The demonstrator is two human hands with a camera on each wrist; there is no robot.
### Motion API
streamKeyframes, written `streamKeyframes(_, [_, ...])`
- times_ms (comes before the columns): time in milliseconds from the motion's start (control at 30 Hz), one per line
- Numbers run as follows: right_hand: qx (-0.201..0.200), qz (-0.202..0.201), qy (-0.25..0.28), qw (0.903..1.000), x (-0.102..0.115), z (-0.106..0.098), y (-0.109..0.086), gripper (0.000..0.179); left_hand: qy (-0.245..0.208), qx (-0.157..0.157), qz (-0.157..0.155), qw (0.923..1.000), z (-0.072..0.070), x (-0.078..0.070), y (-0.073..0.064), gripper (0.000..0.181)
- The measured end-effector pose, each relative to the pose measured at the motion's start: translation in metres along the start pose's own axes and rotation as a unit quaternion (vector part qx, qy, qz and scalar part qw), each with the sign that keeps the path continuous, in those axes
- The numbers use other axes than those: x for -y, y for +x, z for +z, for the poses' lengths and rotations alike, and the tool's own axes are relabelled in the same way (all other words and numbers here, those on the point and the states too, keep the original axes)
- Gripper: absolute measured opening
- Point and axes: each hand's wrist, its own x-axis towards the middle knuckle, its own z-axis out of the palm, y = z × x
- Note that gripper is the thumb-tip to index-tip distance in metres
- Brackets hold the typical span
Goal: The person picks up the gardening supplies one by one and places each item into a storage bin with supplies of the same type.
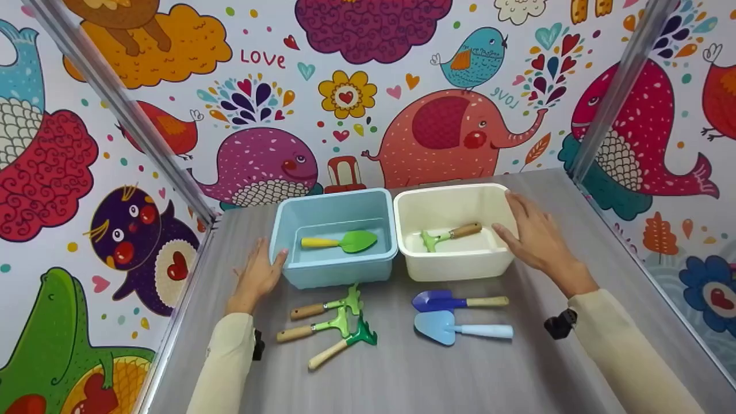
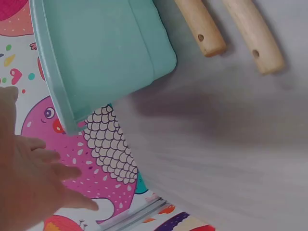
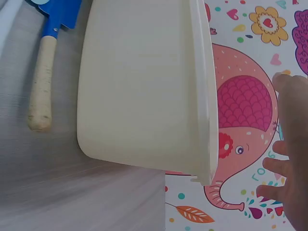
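Observation:
My left hand (image 1: 257,273) is beside the left wall of a light blue basin (image 1: 339,275), fingers spread and extended. In the left wrist view a gap shows between those fingers and the basin's rim. Inside the basin lies a small trowel (image 1: 357,241) with green blade and yellow handle. My right hand (image 1: 535,236) is at the right end of a cream basin (image 1: 460,269), fingers extended; whether it touches the rim I cannot tell. A light green hand rake (image 1: 451,236) with wooden handle lies in that basin. Neither hand holds anything.
Before the blue basin lie two light green rakes (image 1: 313,311) (image 1: 313,330) and a dark green rake (image 1: 344,342). Before the cream basin lie a dark blue shovel (image 1: 459,301) and a light blue trowel (image 1: 463,329). Cartoon-printed walls (image 1: 345,144) enclose the grey table (image 1: 448,382).

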Motion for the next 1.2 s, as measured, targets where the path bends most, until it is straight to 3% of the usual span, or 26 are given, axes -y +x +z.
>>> streamKeyframes(133, [-0.008,-0.011,0.011,0.9998,0.004,0.003,-0.009,0.081,-0.037,0.004,-0.030,0.9989,0.003,0.003,0.002,0.075])
streamKeyframes(267, [-0.014,-0.019,0.021,0.9995,0.009,0.008,-0.019,0.079,-0.103,0.002,-0.053,0.9933,0.003,0.004,0.004,0.071])
streamKeyframes(433, [-0.036,-0.033,0.019,0.9986,0.010,0.017,-0.032,0.077,-0.158,0.007,-0.062,0.9855,0.006,0.008,0.004,0.068])
streamKeyframes(567, [-0.081,-0.066,0.024,0.9942,0.013,0.028,-0.038,0.069,-0.205,-0.022,-0.069,0.9760,0.007,0.012,0.004,0.063])
streamKeyframes(700, [-0.149,-0.131,0.018,0.9800,0.017,0.039,-0.041,0.059,-0.253,-0.060,-0.085,0.9619,0.008,0.015,0.005,0.054])
streamKeyframes(833, [-0.209,-0.204,0.008,0.9565,0.019,0.049,-0.043,0.054,-0.271,-0.083,-0.103,0.9534,0.009,0.017,0.005,0.052])
streamKeyframes(967, [-0.253,-0.250,0.008,0.9345,0.019,0.057,-0.044,0.048,-0.276,-0.083,-0.101,0.9523,0.011,0.017,0.005,0.052])
streamKeyframes(1033, [-0.265,-0.261,0.014,0.9280,0.020,0.061,-0.045,0.044,-0.283,-0.079,-0.100,0.9505,0.012,0.017,0.006,0.051])
streamKeyframes(1200, [-0.275,-0.289,0.024,0.9167,0.020,0.071,-0.052,0.038,-0.322,-0.074,-0.118,0.9365,0.015,0.014,0.009,0.050])
